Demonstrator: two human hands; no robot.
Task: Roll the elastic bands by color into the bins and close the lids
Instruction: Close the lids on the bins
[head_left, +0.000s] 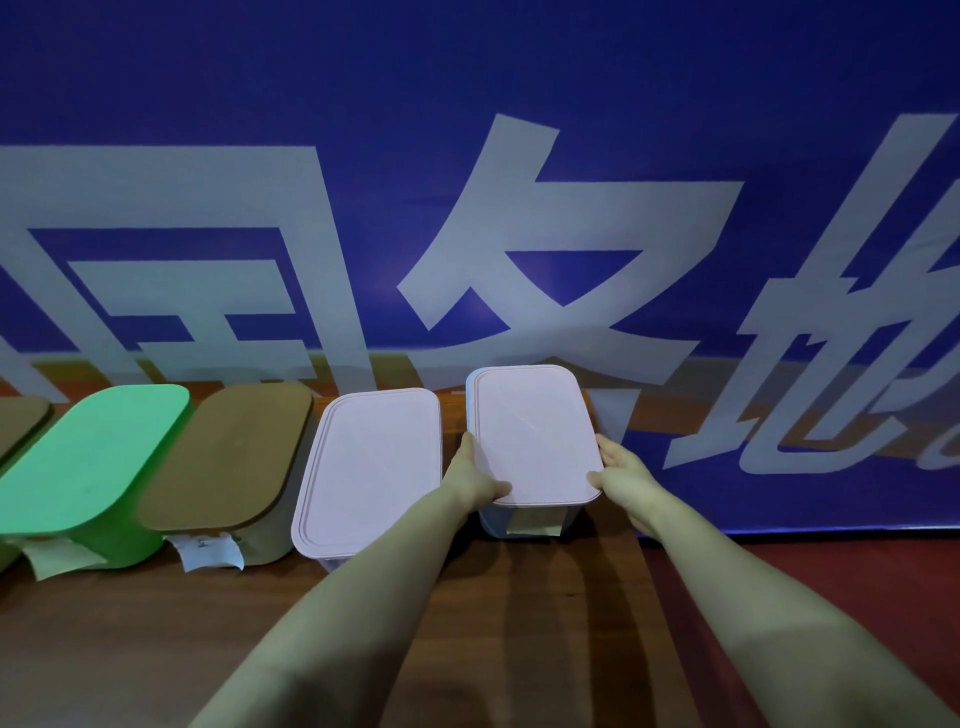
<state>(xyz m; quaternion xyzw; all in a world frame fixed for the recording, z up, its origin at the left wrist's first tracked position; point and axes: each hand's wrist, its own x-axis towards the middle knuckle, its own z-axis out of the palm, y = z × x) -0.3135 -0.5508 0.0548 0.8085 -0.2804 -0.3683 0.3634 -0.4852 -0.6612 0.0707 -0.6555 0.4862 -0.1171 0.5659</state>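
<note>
A row of lidded bins stands on the wooden table (156, 649). The rightmost bin (524, 519) has a pale pink lid (532, 431) lying on top of it. My left hand (475, 475) holds the lid's left edge, thumb on top near the front corner. My right hand (618, 470) holds the right edge the same way. To the left stand another pink-lidded bin (369, 467), a brown bin (234, 457) and a green bin (88, 462). No elastic bands are in view.
A blue banner (467, 182) with large pale characters hangs right behind the bins. Paper labels (210, 551) are stuck on the bins' fronts. Another brown lid (21, 415) shows at the far left edge. A red floor (831, 571) lies to the table's right.
</note>
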